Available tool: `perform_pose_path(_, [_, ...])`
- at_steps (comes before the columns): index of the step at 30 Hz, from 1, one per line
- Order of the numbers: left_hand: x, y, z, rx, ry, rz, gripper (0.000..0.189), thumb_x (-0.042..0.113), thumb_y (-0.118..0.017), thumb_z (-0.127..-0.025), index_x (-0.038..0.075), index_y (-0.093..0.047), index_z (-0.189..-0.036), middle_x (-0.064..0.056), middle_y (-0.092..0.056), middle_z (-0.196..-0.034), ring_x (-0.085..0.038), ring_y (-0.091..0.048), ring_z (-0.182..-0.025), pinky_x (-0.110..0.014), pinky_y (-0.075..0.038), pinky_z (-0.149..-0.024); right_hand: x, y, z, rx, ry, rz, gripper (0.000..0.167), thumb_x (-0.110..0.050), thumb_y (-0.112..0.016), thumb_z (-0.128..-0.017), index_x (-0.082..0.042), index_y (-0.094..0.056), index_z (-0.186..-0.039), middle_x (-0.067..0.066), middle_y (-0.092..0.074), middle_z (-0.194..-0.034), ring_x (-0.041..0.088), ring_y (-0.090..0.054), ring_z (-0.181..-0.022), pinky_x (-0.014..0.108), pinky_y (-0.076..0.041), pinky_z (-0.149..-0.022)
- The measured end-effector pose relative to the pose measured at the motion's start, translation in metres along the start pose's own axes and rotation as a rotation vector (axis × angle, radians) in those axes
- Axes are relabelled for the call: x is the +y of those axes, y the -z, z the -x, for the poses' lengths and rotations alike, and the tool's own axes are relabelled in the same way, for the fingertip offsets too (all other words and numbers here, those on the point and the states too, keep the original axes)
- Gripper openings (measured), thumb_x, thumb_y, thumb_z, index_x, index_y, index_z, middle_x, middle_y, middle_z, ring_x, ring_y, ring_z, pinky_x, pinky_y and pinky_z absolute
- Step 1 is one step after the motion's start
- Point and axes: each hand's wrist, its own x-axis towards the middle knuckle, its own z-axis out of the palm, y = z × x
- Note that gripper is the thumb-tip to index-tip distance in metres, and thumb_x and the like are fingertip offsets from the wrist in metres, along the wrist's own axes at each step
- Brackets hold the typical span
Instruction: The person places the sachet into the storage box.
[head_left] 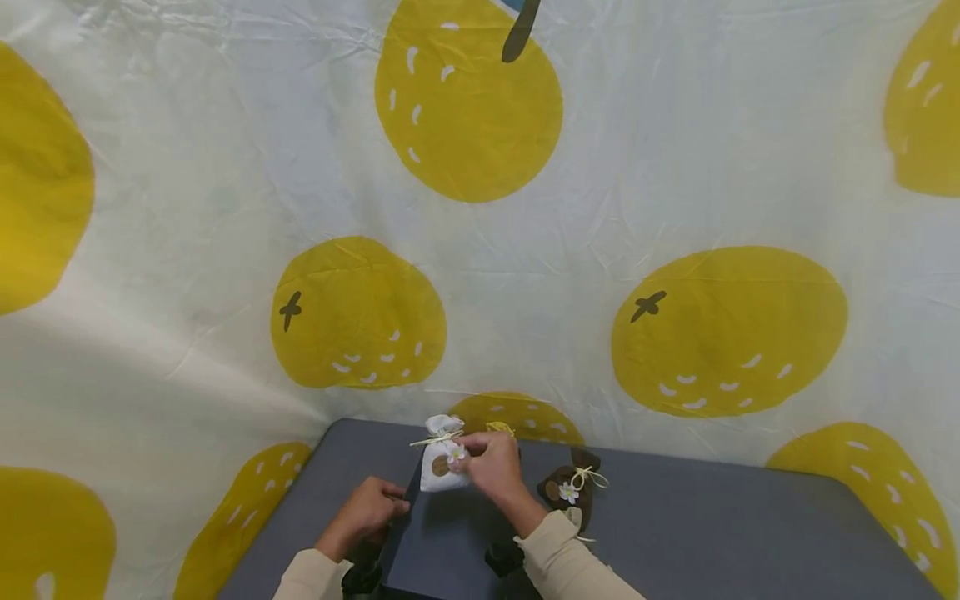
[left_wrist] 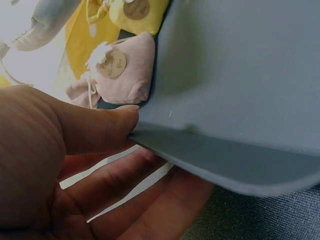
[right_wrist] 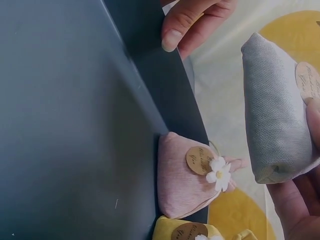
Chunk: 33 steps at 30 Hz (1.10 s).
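Note:
My right hand (head_left: pixel 491 467) holds a pale drawstring pouch (head_left: pixel 435 467) upright above a dark grey panel (head_left: pixel 442 542). A round brown tag and a white flower decorate the pouch; it looks grey in the right wrist view (right_wrist: pixel 272 115). With thumb on one face and fingers behind, my left hand (head_left: pixel 367 510) pinches the panel's thin left edge. By that thumb in the left wrist view sits a pink pouch (left_wrist: pixel 127 70), a yellow pouch (left_wrist: pixel 142 15) right beside it. Both lie along a raised strip (right_wrist: pixel 165 85) of the panel, seen in the right wrist view.
A dark brown pouch (head_left: pixel 555 492) with a flower and cream bow lies on the grey table (head_left: pixel 712 525), right of my right hand. Beige cloth with a string shows beside my right sleeve (head_left: pixel 577 558). Behind the table hangs a white curtain (head_left: pixel 525 242) printed with yellow fruit.

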Motion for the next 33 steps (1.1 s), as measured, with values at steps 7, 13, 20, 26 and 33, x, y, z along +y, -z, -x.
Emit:
perform_pose_path(7, [0.001, 0.000, 0.000, 0.005, 0.011, -0.008, 0.030, 0.000, -0.074, -0.089, -0.011, -0.073, -0.116, -0.025, -0.075, -0.105, -0.033, -0.077, -0.078, -0.048, -0.063, -0.059, 0.002, -0.001, 0.000, 0.003, -0.012, 0.007, 0.030, 0.004, -0.090, -0.068, -0.005, -0.085, -0.096, 0.013, -0.082, -0.088, 0.016, -0.074, -0.078, 0.021, -0.056, -0.065])
perform_pose_path(13, [0.002, 0.000, 0.001, 0.012, 0.004, 0.009, 0.031, 0.000, -0.074, -0.088, -0.010, -0.073, -0.117, -0.025, -0.076, -0.104, -0.032, -0.077, -0.078, -0.048, -0.063, -0.059, 0.006, -0.002, -0.001, 0.020, -0.017, 0.006, 0.031, 0.004, -0.091, -0.067, -0.006, -0.085, -0.096, 0.013, -0.081, -0.088, 0.017, -0.075, -0.079, 0.022, -0.056, -0.066])
perform_pose_path(20, [0.003, 0.001, 0.001, -0.006, 0.005, 0.004, 0.031, 0.002, -0.074, -0.090, -0.010, -0.073, -0.119, -0.026, -0.076, -0.108, -0.033, -0.077, -0.082, -0.048, -0.064, -0.060, 0.010, 0.002, -0.010, 0.113, -0.055, 0.020, 0.030, 0.002, -0.092, -0.067, -0.005, -0.085, -0.096, 0.014, -0.081, -0.087, 0.020, -0.076, -0.082, 0.025, -0.059, -0.071])
perform_pose_path(26, [0.002, 0.002, 0.000, -0.006, 0.005, 0.011, 0.031, 0.002, -0.074, -0.090, -0.010, -0.073, -0.119, -0.027, -0.075, -0.109, -0.034, -0.077, -0.084, -0.049, -0.064, -0.061, 0.009, 0.006, -0.013, 0.146, -0.071, 0.018, 0.029, 0.000, -0.092, -0.069, -0.005, -0.085, -0.096, 0.014, -0.082, -0.089, 0.022, -0.078, -0.084, 0.033, -0.062, -0.074])
perform_pose_path(33, [-0.002, 0.000, 0.000, 0.000, -0.027, 0.017, 0.031, 0.002, -0.074, -0.090, -0.012, -0.072, -0.118, -0.025, -0.076, -0.104, -0.030, -0.076, -0.081, -0.048, -0.063, -0.060, 0.009, 0.000, -0.008, 0.095, -0.070, 0.018, 0.030, -0.001, -0.093, -0.069, -0.005, -0.085, -0.098, 0.013, -0.082, -0.090, 0.020, -0.076, -0.085, 0.030, -0.060, -0.073])
